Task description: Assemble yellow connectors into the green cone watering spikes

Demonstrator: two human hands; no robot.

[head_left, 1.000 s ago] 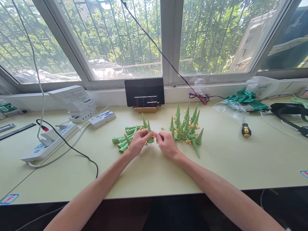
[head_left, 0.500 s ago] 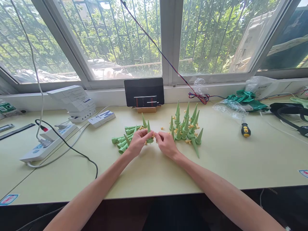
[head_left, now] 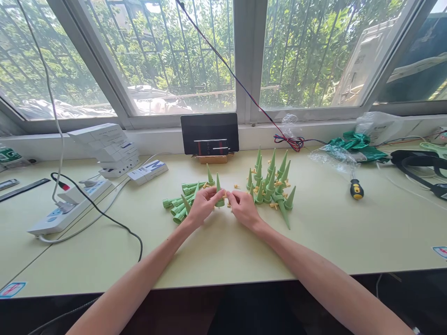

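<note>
My left hand grips a green plastic watering spike, held upright with its point up. My right hand pinches at a small yellow valve on the side of that spike; the fingertips partly hide it. Left of my left hand lie several green spike tubes, with another cone-shaped spike standing behind them. Beyond my right hand, a cluster of green spikes with yellow valves stands mostly upright, one lying on its side. A loose yellow valve rests between the groups.
A black tablet leans against the sill behind the spikes. At the left are a power strip with cables and stacked white boxes. A screwdriver, green plastic bag and black headset lie at the right.
My right fingertips have shifted slightly to the right along the yellow valve, and small yellow parts now show beneath them. My left hand keeps its hold on the spike.
</note>
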